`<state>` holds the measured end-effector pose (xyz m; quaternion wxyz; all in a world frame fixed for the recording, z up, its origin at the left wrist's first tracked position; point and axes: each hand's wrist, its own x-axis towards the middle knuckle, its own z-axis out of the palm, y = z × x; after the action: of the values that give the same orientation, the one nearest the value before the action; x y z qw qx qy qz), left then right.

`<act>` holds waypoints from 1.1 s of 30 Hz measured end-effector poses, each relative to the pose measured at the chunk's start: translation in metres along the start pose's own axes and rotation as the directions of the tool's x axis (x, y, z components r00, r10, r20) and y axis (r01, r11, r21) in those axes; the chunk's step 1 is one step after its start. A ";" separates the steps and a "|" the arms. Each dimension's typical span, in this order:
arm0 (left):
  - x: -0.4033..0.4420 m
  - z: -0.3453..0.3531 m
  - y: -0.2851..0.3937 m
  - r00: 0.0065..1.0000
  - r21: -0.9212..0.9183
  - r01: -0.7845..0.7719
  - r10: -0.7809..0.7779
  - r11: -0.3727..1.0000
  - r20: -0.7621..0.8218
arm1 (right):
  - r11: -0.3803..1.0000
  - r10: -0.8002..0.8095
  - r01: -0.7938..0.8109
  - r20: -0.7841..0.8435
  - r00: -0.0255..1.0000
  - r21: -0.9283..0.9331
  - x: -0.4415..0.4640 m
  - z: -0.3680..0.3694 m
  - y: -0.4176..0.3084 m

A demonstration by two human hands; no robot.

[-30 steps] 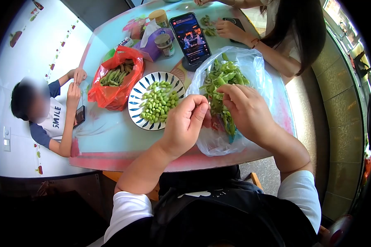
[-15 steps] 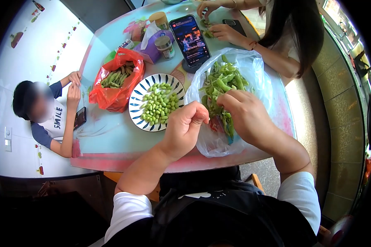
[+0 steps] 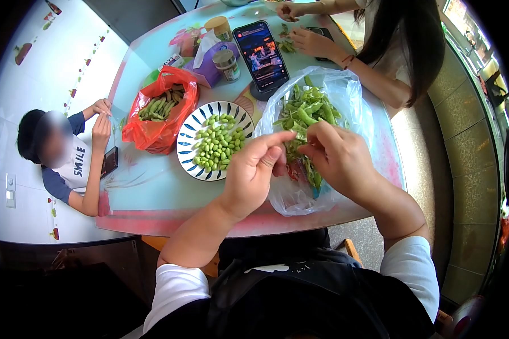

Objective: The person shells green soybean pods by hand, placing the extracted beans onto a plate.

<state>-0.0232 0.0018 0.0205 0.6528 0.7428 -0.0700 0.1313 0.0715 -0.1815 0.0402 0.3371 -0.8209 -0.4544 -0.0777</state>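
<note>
Two bare hands work close together above the near part of a translucent white plastic bag (image 3: 361, 104) spread on the pale blue-green tabletop (image 3: 147, 186) with a pinkish-red edge. The left hand (image 3: 255, 169) is partly open, its index finger stretched toward the right hand, its thumb bent and the other fingers curled; whether it has hold of anything cannot be told. The right hand (image 3: 342, 158) is mostly closed, thumb and index finger bent toward each other, and whatever may sit between their tips is too small to make out.

Plump green pods with leaves (image 3: 311, 110) fill the bag, lying just beyond both hands and partly beneath them in view. Many small, shelled light-green beans (image 3: 218, 141) sit on a round white plate with dark blue dashes around its rim (image 3: 188, 127), just left of the left hand, which overlaps its lower right side in view. Farther left, an open red plastic bag (image 3: 147, 135) holds duller green-brown pods (image 3: 161, 107). Beyond the plate, a black phone (image 3: 261, 56) leans on a stand, its screen lit.
</note>
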 end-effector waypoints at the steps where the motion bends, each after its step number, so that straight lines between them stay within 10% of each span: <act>1: 0.001 0.001 0.000 0.999 -0.081 0.026 -0.028 0.996 -0.020 | 1.000 -0.016 0.017 -0.058 0.998 0.026 0.001 0.002 0.000; 5: 0.008 0.002 0.005 0.978 -0.552 0.141 -0.203 0.822 -0.052 | 0.994 -0.064 0.080 -0.211 0.975 0.072 0.005 0.004 -0.003; 13: 0.016 -0.017 0.005 0.954 -0.900 0.253 -0.245 0.356 0.171 | 0.991 -0.123 0.133 -0.219 0.968 0.029 0.006 0.003 -0.003; 26: 0.004 0.011 0.014 0.959 -0.810 0.283 -0.167 0.513 0.229 | 0.923 -0.373 0.384 -0.167 0.913 0.037 0.006 0.019 -0.011; 33: 0.001 -0.004 0.001 0.944 -0.355 0.310 -0.242 0.882 0.222 | 0.905 -0.374 0.407 -0.224 0.900 0.127 0.006 0.010 -0.003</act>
<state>-0.0229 0.0056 0.0222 0.7893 0.6109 -0.0432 -0.0438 0.0709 -0.1705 0.0365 0.4263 -0.6692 -0.5800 -0.1846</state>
